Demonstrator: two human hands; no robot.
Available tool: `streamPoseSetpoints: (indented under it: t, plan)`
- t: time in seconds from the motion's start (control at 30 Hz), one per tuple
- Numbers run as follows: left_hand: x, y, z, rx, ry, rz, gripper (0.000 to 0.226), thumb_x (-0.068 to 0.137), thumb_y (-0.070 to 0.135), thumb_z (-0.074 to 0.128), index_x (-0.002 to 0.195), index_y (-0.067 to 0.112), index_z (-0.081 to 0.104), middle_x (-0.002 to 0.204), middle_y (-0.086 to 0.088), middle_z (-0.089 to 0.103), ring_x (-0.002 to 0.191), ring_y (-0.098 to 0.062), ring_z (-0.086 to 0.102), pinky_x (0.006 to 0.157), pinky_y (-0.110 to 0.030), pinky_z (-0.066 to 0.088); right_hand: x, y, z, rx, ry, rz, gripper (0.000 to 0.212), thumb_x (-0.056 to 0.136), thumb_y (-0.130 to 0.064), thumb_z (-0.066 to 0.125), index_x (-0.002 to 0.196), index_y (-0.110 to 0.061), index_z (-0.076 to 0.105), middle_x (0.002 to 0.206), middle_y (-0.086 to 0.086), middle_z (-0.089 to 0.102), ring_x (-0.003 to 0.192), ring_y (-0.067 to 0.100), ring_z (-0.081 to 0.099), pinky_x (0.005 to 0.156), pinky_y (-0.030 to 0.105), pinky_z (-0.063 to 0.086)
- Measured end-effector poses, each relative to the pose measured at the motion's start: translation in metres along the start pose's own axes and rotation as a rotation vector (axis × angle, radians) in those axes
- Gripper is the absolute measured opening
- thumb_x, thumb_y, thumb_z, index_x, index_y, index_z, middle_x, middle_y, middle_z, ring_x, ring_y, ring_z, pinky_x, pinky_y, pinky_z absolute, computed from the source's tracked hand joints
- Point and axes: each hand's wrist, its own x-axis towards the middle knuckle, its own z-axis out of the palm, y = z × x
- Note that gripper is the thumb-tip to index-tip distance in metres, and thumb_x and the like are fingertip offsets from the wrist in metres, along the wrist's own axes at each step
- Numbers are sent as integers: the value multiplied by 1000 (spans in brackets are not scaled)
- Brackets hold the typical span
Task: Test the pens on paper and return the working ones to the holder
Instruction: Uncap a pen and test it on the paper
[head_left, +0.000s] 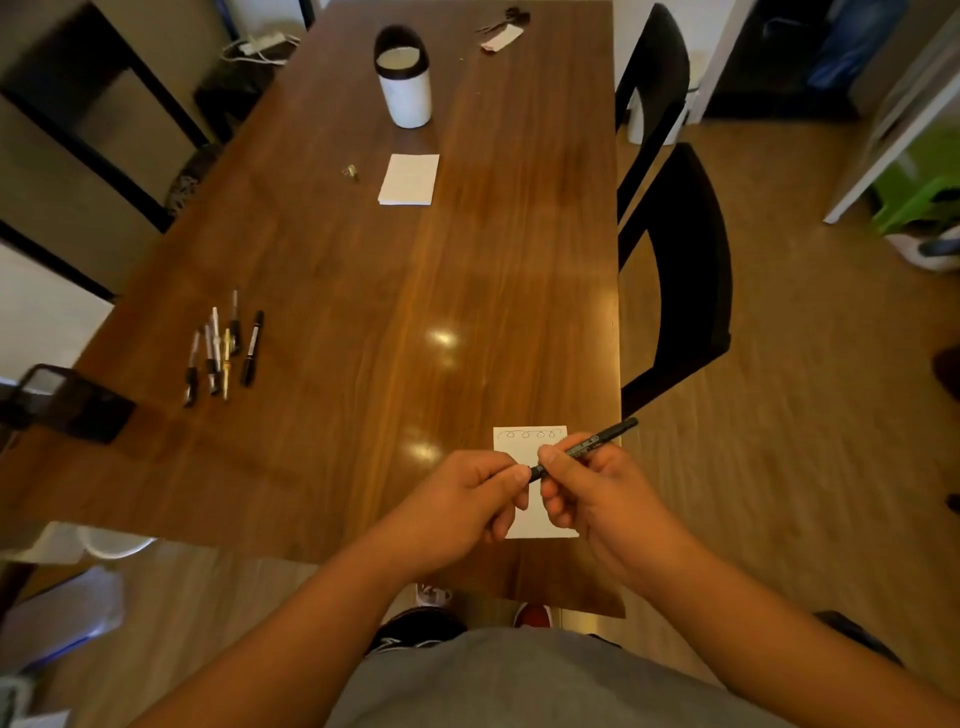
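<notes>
The left hand (467, 501) had its fingers (506, 483) curled tight, thumb and forefinger pinching the near end of a black pen (605, 437). The right hand (597, 499) had its fingers (555, 461) curled round the barrel just beside the left fingertips. The pen's free end stuck out up and to the right, past the knuckles. Beneath the fingers lay a white paper (527, 442) with a row of loops along its far edge.

The right edge of the counter (363, 270) ran just right of the right fingers. Bare wood stretched ahead and to their left. Well left of them lay a cluster of loose pens (223, 348). Far ahead stood the holder (405, 98), with a small pad (409, 179) nearer.

Both forearms came in from below and converged, the hands meeting over the paper.
</notes>
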Motion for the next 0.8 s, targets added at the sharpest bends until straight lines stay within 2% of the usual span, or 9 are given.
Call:
streamPoseSetpoints:
  t: [0.1,0.17,0.23,0.3,0.4,0.47,0.6,0.7,0.8]
  plan:
    - [11,-15,-14,-158,-44,-131,35,103,32,40,82,17,63,59,2,64,55,-11,58,59,-24,46,29,7,13,-81,44,43,23,99,-22,54,82,-8,62,56,0,61,49,9,55,48,21,46]
    - [22,-30,-20,-163,14,-208,33,102,37,39,90,18,64,70,1,70,64,-12,64,66,-30,51,58,14,17,-175,93,48,27,99,-28,52,82,-8,61,58,0,61,47,7,56,46,19,46]
    - [31,-50,-30,25,129,-254,28,98,47,42,101,27,62,88,7,70,81,-8,65,80,-34,55,92,21,14,-342,188,63,28,99,-35,51,87,-12,61,68,0,66,51,5,63,46,17,48]
    - [34,-75,-49,345,204,-267,34,93,56,45,118,35,55,114,11,62,102,-4,58,91,-35,52,128,27,3,-548,262,86,23,98,-38,52,88,-19,60,76,1,70,58,3,68,45,15,48]
    - [39,-114,-82,805,215,-242,64,89,65,45,142,33,34,147,6,37,135,-15,33,109,-40,37,176,30,-18,-799,352,107,22,94,-41,59,80,-24,59,75,0,67,60,11,66,46,16,43]
    - [44,-137,-100,982,183,-248,78,86,70,43,150,33,19,159,0,16,146,-22,12,117,-46,23,201,29,-29,-950,431,109,24,91,-44,62,78,-24,58,71,-1,64,60,11,63,48,19,42]
    - [50,-171,-125,1128,38,-244,96,82,74,45,151,34,-9,161,-3,-15,146,-23,-17,115,-52,-1,235,29,-42,-1216,487,120,29,90,-50,61,81,-22,59,66,-6,59,57,11,59,47,21,41]
    - [50,-184,-135,1139,11,-203,97,79,79,38,146,38,-20,159,-1,-21,143,-20,-22,114,-50,-5,251,33,-47,-1307,492,126,29,93,-49,58,98,-20,61,71,-7,57,64,13,59,54,27,49]
    - [48,-189,-136,1146,30,-177,94,77,83,29,147,41,-18,159,1,-20,145,-21,-19,116,-50,-5,257,40,-50,-1337,506,70,34,95,-48,53,114,-21,59,80,-5,61,70,16,62,57,29,54]
